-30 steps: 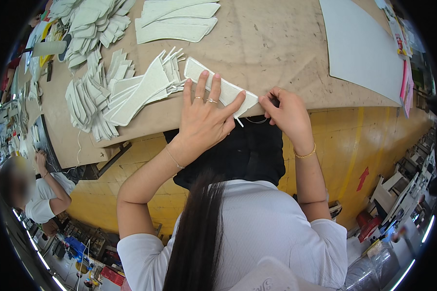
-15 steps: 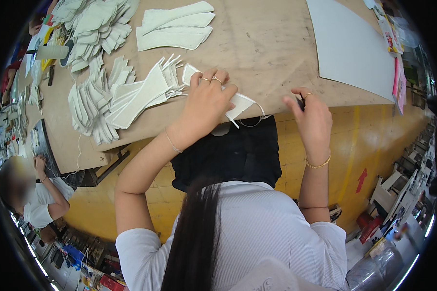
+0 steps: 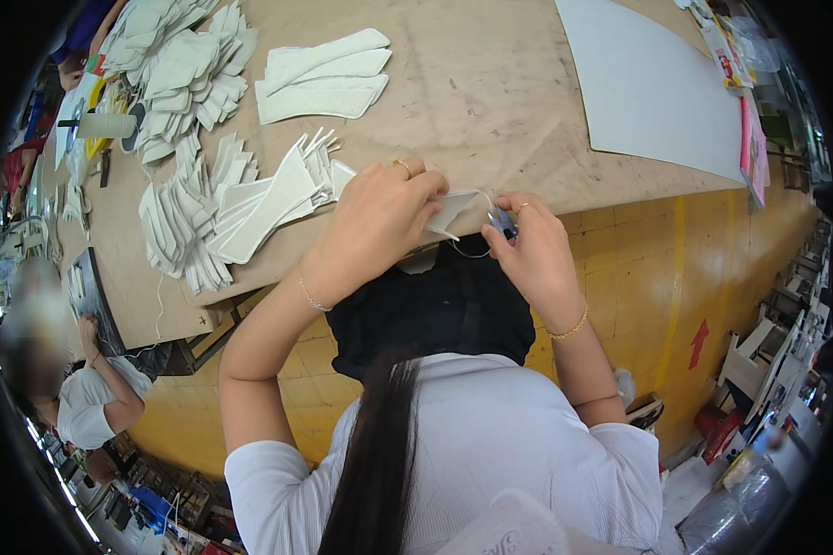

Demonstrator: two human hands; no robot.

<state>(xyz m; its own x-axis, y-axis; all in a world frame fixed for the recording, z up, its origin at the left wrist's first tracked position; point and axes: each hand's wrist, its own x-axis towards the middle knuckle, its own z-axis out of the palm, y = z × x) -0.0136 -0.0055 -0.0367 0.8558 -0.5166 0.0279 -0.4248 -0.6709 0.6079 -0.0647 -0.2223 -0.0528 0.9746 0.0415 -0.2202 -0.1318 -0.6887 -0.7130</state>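
Note:
At the table's front edge my left hand is closed on a white, flat fabric piece with narrow edging, pressing it on the tabletop. The fingers cover much of the piece. A thin white cord loops from its right end and hangs below the edge. My right hand is closed around small thread snips with a bluish blade, held right beside the cord. Whether the blades touch the cord I cannot tell. Left of my left hand lies a fanned stack of similar white pieces.
Farther back lie several flat white pieces and a large heap of them. A thread cone stands at far left. A pale board covers the table's right side. Another person works at the lower left.
My right hand has moved left with the snips, from apart to close beside the cord at the piece's end. My left hand keeps holding the piece, slightly lower in view.

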